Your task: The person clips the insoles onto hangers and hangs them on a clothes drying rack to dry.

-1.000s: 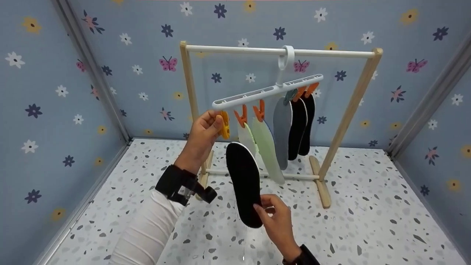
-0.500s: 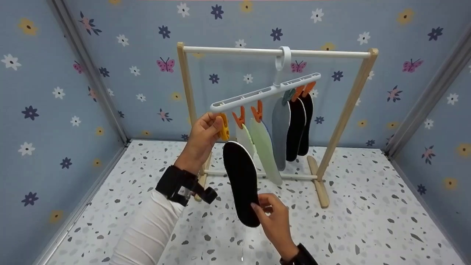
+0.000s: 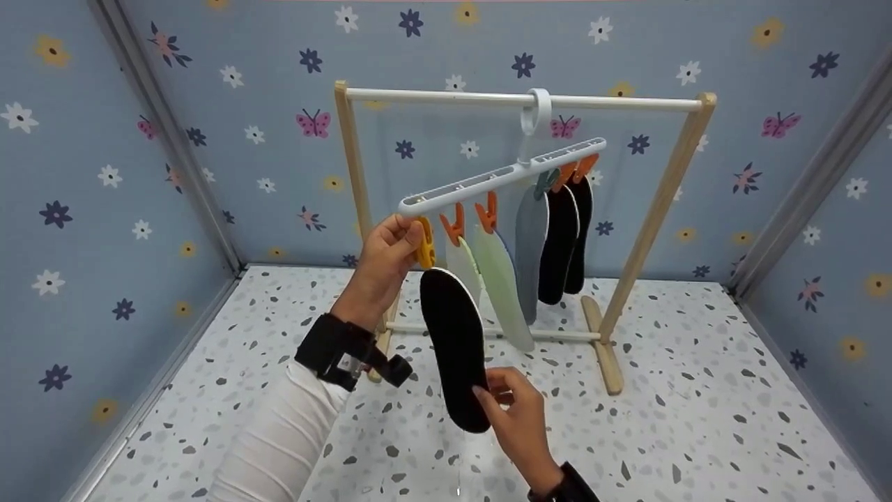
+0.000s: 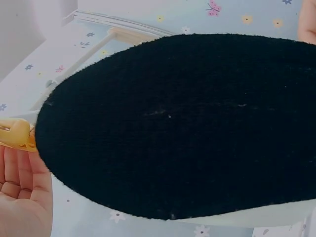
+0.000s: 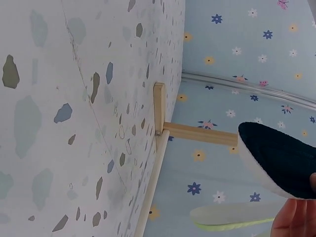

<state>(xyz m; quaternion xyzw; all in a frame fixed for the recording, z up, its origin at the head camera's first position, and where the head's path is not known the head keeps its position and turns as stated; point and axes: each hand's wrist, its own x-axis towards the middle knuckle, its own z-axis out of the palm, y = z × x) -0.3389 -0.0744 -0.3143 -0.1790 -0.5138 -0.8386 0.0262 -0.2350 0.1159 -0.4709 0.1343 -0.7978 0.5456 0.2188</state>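
Observation:
My left hand (image 3: pixel 383 254) pinches a yellow clothespin (image 3: pixel 426 244) hanging from the near left end of a white clip hanger (image 3: pixel 474 191). Between thumb and fingers, my right hand (image 3: pixel 519 415) holds a black insole (image 3: pixel 453 348) by its lower right edge. The insole stands nearly upright, white at its rim, its top end right at the clothespin's lower tip. In the left wrist view the insole covers most of the picture, with the yellow clothespin (image 4: pixel 17 134) at its rounded end. The right wrist view catches only part of the insole (image 5: pixel 279 158) and a few fingertips.
Orange clothespins (image 3: pixel 488 214) hold two pale green insoles (image 3: pixel 503 293) close to the right of the held one. Farther along hang a grey insole (image 3: pixel 532 258) and black insoles (image 3: pixel 559 247). A wooden rack (image 3: pixel 658 209) carries the hanger over a speckled floor (image 3: pixel 697 418).
The held black insole has shifted slightly left, its top end closer to the yellow clothespin. Both hands keep their holds. The head view has shifted a little.

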